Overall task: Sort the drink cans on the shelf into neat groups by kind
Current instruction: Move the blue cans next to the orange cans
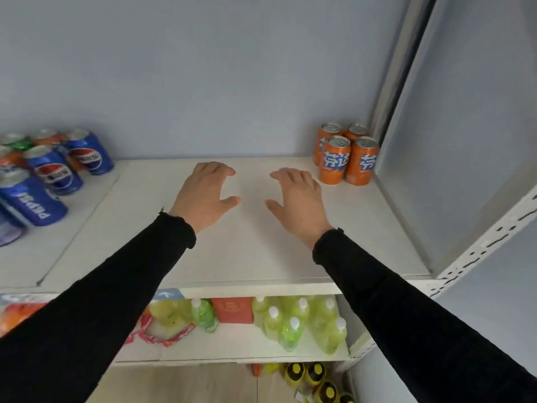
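Observation:
Several orange cans point(345, 154) stand in a tight block at the back right corner of the white shelf point(250, 251). At the far left, several blue cans point(53, 173) stand mixed with an orange can point(8, 159) and a green can point(16, 141). My left hand point(205, 193) and my right hand point(299, 199) hover side by side over the bare middle of the shelf. Both have relaxed, slightly bent fingers and hold nothing. Neither hand touches a can.
A grey wall runs behind the shelf, and a perforated white metal upright point(479, 248) and side panel close off the right. On the lower shelf stand green bottles point(296, 321), a red box point(232, 309) and packets. Yellow-black items point(313, 376) lie on the floor.

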Demonstrator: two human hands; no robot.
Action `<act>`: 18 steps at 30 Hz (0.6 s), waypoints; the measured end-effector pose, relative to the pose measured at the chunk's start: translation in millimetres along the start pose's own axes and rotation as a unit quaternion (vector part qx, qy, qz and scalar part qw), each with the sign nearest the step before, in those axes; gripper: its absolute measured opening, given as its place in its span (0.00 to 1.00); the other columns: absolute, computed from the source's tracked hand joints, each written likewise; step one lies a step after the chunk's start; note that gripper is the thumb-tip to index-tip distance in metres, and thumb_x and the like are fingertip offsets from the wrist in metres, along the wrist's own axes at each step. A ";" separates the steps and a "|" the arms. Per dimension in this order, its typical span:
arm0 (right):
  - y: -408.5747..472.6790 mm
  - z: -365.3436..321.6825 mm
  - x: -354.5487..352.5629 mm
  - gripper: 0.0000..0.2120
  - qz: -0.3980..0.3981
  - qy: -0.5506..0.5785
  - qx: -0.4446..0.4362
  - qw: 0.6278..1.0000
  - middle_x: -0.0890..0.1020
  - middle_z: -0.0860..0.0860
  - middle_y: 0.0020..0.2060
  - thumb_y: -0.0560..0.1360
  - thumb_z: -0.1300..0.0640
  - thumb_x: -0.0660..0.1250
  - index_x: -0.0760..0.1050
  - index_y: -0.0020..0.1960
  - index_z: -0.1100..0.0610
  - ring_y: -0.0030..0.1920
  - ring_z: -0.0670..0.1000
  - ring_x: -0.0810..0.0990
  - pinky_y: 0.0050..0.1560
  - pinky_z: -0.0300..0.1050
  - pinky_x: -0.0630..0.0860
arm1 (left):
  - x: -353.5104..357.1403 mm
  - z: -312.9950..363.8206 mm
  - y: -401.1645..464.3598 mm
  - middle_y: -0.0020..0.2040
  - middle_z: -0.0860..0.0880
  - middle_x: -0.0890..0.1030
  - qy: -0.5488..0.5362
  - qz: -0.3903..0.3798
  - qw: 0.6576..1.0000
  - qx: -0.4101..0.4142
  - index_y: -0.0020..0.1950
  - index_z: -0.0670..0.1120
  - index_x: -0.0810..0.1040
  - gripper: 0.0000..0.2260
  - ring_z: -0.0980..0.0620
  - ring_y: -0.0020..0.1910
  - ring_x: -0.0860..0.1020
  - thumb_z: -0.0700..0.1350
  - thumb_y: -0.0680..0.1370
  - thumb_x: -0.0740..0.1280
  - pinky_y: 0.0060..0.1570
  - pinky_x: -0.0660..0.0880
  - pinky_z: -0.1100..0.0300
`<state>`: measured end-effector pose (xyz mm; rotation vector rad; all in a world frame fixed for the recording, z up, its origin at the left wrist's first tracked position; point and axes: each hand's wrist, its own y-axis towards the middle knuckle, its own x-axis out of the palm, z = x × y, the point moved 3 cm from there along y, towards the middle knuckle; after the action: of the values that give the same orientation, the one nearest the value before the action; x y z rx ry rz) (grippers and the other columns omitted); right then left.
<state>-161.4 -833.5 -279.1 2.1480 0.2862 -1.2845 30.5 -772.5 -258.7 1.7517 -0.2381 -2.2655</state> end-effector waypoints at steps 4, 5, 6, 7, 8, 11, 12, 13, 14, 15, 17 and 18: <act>-0.9 -92.1 24.7 0.25 -0.032 0.021 -0.052 0.998 0.72 0.50 0.69 0.76 0.48 0.68 0.69 0.71 0.52 0.69 0.55 0.67 0.66 0.50 0.63 | -42.7 -67.6 -63.2 0.70 0.49 0.72 0.016 0.010 0.999 -0.034 0.72 0.48 0.71 0.24 0.48 0.70 0.66 0.53 0.77 0.69 0.67 0.66 0.55; -2.5 -117.5 31.7 0.24 -0.036 0.027 -0.065 0.997 0.73 0.50 0.68 0.77 0.49 0.68 0.70 0.71 0.52 0.69 0.55 0.67 0.65 0.50 0.64 | -54.6 -85.8 -80.4 0.70 0.49 0.72 0.020 0.013 0.999 -0.043 0.72 0.48 0.70 0.24 0.48 0.69 0.67 0.53 0.78 0.69 0.67 0.66 0.55; -3.9 -143.0 38.7 0.24 -0.034 0.031 -0.077 0.996 0.73 0.50 0.68 0.77 0.49 0.68 0.70 0.71 0.52 0.68 0.55 0.68 0.64 0.50 0.65 | -67.1 -104.1 -96.6 0.70 0.49 0.71 0.024 0.017 0.998 -0.048 0.72 0.49 0.70 0.24 0.48 0.69 0.67 0.53 0.78 0.69 0.66 0.66 0.55; -5.6 -168.9 45.7 0.24 -0.029 0.034 -0.085 0.995 0.74 0.51 0.68 0.77 0.49 0.68 0.71 0.70 0.52 0.68 0.56 0.69 0.64 0.51 0.66 | -79.9 -122.7 -112.4 0.70 0.49 0.71 0.027 0.020 0.998 -0.050 0.72 0.49 0.70 0.24 0.48 0.69 0.68 0.53 0.78 0.69 0.65 0.66 0.55; -8.4 -194.3 53.0 0.23 -0.027 0.037 -0.089 0.995 0.74 0.51 0.67 0.77 0.49 0.68 0.71 0.70 0.52 0.67 0.56 0.70 0.63 0.51 0.67 | -92.9 -140.8 -128.0 0.70 0.48 0.71 0.029 0.021 0.998 -0.053 0.72 0.48 0.70 0.24 0.47 0.68 0.68 0.53 0.78 0.69 0.65 0.66 0.55; -17.1 -260.2 74.0 0.23 -0.031 0.048 -0.096 0.994 0.75 0.51 0.67 0.77 0.48 0.68 0.71 0.70 0.52 0.67 0.56 0.71 0.62 0.51 0.69 | -127.5 -188.0 -170.7 0.68 0.47 0.73 0.032 0.036 0.997 -0.058 0.71 0.47 0.71 0.24 0.45 0.67 0.69 0.52 0.77 0.70 0.63 0.68 0.52; -19.9 -279.4 79.7 0.23 -0.031 0.049 -0.098 0.994 0.75 0.51 0.67 0.77 0.48 0.68 0.71 0.70 0.52 0.66 0.55 0.71 0.62 0.51 0.69 | -137.5 -202.0 -183.3 0.68 0.47 0.73 0.034 0.040 0.997 -0.058 0.71 0.47 0.71 0.25 0.45 0.67 0.69 0.52 0.77 0.71 0.62 0.68 0.52; -21.5 -296.4 84.5 0.23 -0.030 0.050 -0.097 0.994 0.75 0.51 0.67 0.77 0.48 0.68 0.71 0.70 0.52 0.66 0.55 0.71 0.62 0.51 0.70 | -146.3 -215.5 -194.2 0.68 0.48 0.73 0.038 0.043 0.997 -0.058 0.71 0.48 0.71 0.25 0.45 0.67 0.69 0.53 0.77 0.71 0.62 0.68 0.52; -22.5 -311.3 88.8 0.23 -0.029 0.054 -0.094 0.994 0.75 0.51 0.67 0.77 0.48 0.68 0.71 0.70 0.52 0.66 0.55 0.71 0.62 0.51 0.70 | -154.3 -228.3 -203.9 0.68 0.48 0.73 0.040 0.046 0.996 -0.058 0.71 0.48 0.71 0.25 0.46 0.67 0.69 0.53 0.76 0.71 0.62 0.69 0.53; -23.1 -324.7 92.4 0.23 -0.030 0.059 -0.090 0.994 0.75 0.51 0.67 0.77 0.49 0.68 0.71 0.70 0.52 0.66 0.55 0.71 0.62 0.51 0.70 | -161.4 -241.0 -211.7 0.68 0.49 0.73 0.040 0.049 0.996 -0.060 0.71 0.48 0.71 0.26 0.46 0.67 0.69 0.54 0.76 0.72 0.62 0.69 0.53; -23.3 -345.3 99.2 0.23 -0.036 0.075 -0.078 0.993 0.76 0.52 0.66 0.77 0.49 0.68 0.71 0.71 0.53 0.66 0.56 0.71 0.63 0.52 0.71 | -173.4 -263.9 -222.8 0.68 0.49 0.73 0.034 0.052 0.996 -0.069 0.71 0.49 0.71 0.26 0.47 0.66 0.70 0.54 0.75 0.72 0.62 0.68 0.54; -21.9 -353.8 102.7 0.24 -0.040 0.084 -0.073 0.993 0.75 0.52 0.67 0.77 0.49 0.68 0.70 0.71 0.53 0.66 0.55 0.71 0.64 0.51 0.71 | -178.3 -274.8 -226.2 0.68 0.49 0.73 0.031 0.052 0.995 -0.073 0.71 0.49 0.70 0.27 0.47 0.66 0.70 0.54 0.75 0.72 0.62 0.68 0.54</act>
<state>135.5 -615.7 -254.6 2.1392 0.5244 -1.0918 312.9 -493.4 -230.3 1.6913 -0.1448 -2.0954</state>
